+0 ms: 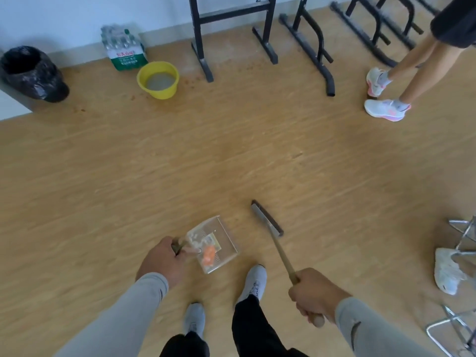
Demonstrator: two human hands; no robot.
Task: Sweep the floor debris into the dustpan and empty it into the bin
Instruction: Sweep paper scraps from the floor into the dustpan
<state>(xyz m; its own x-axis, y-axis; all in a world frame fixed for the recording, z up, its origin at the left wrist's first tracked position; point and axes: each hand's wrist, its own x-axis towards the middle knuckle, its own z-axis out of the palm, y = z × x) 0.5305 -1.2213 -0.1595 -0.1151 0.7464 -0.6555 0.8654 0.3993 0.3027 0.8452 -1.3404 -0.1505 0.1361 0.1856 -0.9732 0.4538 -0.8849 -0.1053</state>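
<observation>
Left hand [162, 258] grasps the handle of a clear plastic dustpan [221, 243], fingers curled round it. The dustpan sits low over the wooden floor [231, 155], just ahead of the person's grey shoes [253, 282]. Inside it: orange debris [209, 255] and a few pale scraps.

Right hand [315, 295] is clenched around the wooden handle of a broom [268, 221]. Broom head is dark, angled, just to the right of the dustpan and not touching it.

Bin [31, 73], lined with a black bag, stands far left by the wall, well apart from the dustpan. Near it: a pack of water bottles [123, 48] and a yellow bucket [158, 79]. Small brown specks lie scattered on the floor by the bucket. A second person's legs [412, 65] are at upper right.
</observation>
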